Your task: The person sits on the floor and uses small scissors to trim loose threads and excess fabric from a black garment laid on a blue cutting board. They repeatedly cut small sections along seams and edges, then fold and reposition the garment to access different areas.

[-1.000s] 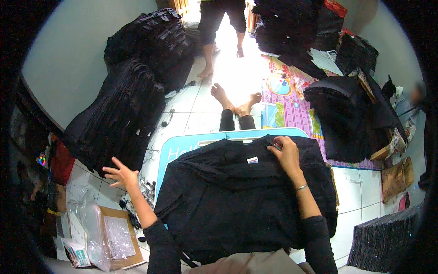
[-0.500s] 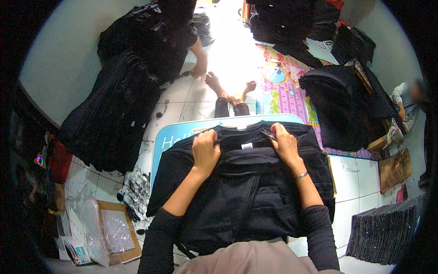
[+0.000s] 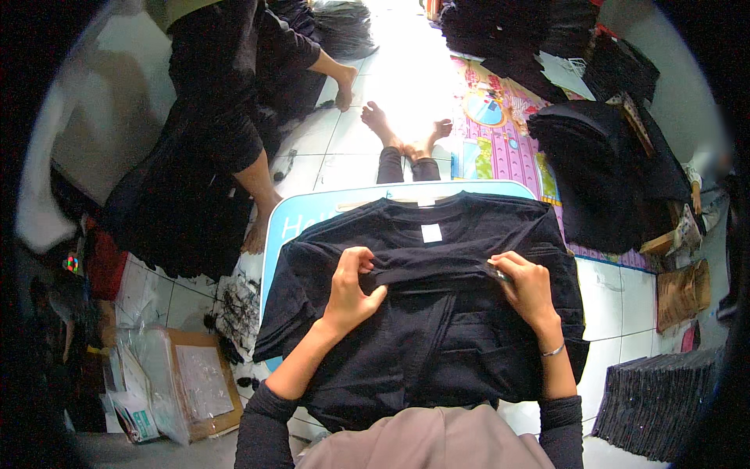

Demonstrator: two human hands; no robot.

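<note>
A black T-shirt point(image 3: 422, 328) lies spread over a low light-blue table point(image 3: 305, 207) in front of me, its neckline at the far side with a small white label point(image 3: 431, 233) inside. My left hand point(image 3: 351, 293) hovers at the left of the shirt's front, thumb and fingers apart, with nothing visible between them. Over the right part of the shirt, my right hand point(image 3: 527, 289) is closed around what look like small thread snips point(image 3: 497, 272), mostly hidden by the fingers. More black cloth layers lie beneath the top shirt.
Heaped black garments point(image 3: 172, 195) lie at left, where another person's leg point(image 3: 258, 180) stands close to the table. More black piles point(image 3: 586, 172) sit right, by a colourful mat point(image 3: 500, 148). A folded black stack point(image 3: 656, 399) is near right; plastic-wrapped cardboard point(image 3: 203, 383) lies near left.
Both hands have moved back from the neckline toward me, and the left has opened. The neckline now lies uncovered with its label showing. The other person has stepped nearer on the left.
</note>
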